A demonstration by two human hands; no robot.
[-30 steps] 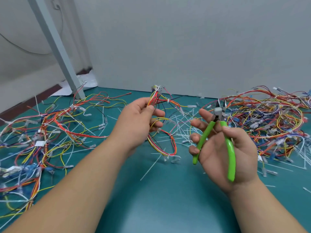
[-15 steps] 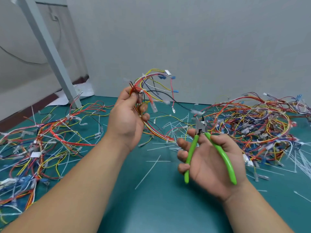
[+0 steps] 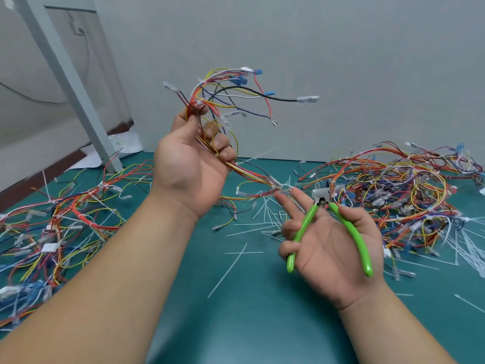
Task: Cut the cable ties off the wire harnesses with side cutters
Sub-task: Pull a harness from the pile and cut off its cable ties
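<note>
Wire harness [image 3: 250,174] is hanging in your left hand [image 3: 191,166], which you are holding raised above the teal table [image 3: 236,324]. Your fingers are curling round the bundle and your thumb is pressing it near the top, where the loose ends are fanning out up and to the right against the far wall [image 3: 367,61]. Below your fist the bundle is running down and to the right, and its lower end is sitting just beside the fingertips of your right hand [image 3: 333,253].

That hand is lying palm up, nearer and to the right, gripping the side cutters [image 3: 353,232] by their green handles. Your thumb is resting on the right handle, your ring and little fingers are hooking round the left one, and your index and middle fingers are stretching out straight toward the harness. The handles are standing spread apart.

Loose white cable ties [image 3: 249,229] are lying scattered on the table between the left pile [image 3: 65,219] of tangled harnesses and the right pile [image 3: 393,190]. A grey post [image 3: 65,74] is slanting up at the far left.
</note>
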